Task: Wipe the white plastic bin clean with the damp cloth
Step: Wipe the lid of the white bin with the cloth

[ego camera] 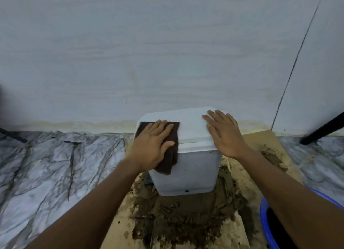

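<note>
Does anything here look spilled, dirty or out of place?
Yes: dark brown mud is spilled over the flat cardboard sheet around the base of the white plastic bin, which makes a mess on the floor. Small dark specks also dot the bin's front wall.

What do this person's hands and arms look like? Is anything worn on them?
Both are bare. The left hand and right hand wear no gloves, and no ring, watch or bracelet shows on fingers or wrists. The left forearm and right forearm are uncovered to the picture's edge; no sleeve or cuff is in view.
</note>
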Demonstrator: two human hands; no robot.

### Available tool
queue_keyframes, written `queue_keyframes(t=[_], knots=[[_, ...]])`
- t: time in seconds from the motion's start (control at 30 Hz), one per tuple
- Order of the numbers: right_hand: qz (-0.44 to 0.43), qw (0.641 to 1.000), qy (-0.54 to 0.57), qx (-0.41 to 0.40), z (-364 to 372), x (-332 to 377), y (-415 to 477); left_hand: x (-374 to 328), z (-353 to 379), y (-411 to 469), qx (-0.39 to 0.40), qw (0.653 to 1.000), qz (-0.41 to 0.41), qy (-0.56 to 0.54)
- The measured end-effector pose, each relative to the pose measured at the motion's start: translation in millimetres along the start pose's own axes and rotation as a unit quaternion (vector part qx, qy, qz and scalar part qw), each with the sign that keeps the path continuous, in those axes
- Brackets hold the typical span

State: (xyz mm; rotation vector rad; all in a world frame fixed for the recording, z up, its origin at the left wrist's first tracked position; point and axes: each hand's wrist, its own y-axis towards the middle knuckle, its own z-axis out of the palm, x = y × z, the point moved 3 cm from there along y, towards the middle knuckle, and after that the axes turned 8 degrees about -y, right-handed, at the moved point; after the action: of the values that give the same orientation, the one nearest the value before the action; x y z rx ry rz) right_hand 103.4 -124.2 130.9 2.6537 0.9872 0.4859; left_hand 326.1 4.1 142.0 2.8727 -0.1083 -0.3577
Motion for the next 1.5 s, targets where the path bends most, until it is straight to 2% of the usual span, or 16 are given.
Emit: queue_keyframes(t=[0.13, 0.2, 0.33, 0.53, 0.87, 0.97, 1.1, 1.2, 1.5], knots=[[0.002, 1.000, -0.011, 0.003, 0, -2, -2, -48, 20, 33, 0.016, 0.999, 0.035, 0.029], [-0.003, 1.000, -0.006, 0.004, 0, -4, -3, -49, 20, 33, 0.025, 0.998, 0.039, 0.029], [-0.009, 1.000, 0.003, 0.003, 2, -1, -1, -7, 0, 4, 0.036, 0.999, 0.016, -0.006], [-0.001, 1.000, 0.007, 0.001, 3, -1, 0, 41, -14, -32, 0.005, 0.998, -0.045, -0.040], [-0.005, 1.000, 0.001, -0.003, 1, -3, -2, -42, 24, 26, -0.014, 0.998, 0.040, 0.037], [-0.009, 1.000, 0.003, 0.002, 0, -2, -2, -18, 13, 9, -0.012, 0.999, 0.041, 0.021], [-0.009, 1.000, 0.010, 0.004, 0, 3, -1, 31, -1, -25, -0.021, 1.000, -0.018, 0.000], [-0.001, 1.000, 0.005, 0.004, -1, 3, -1, 38, -3, -29, -0.021, 0.999, -0.041, -0.025], [0.003, 1.000, -0.015, 0.011, -2, -3, -2, -57, 29, 34, -0.026, 0.999, 0.033, 0.029]])
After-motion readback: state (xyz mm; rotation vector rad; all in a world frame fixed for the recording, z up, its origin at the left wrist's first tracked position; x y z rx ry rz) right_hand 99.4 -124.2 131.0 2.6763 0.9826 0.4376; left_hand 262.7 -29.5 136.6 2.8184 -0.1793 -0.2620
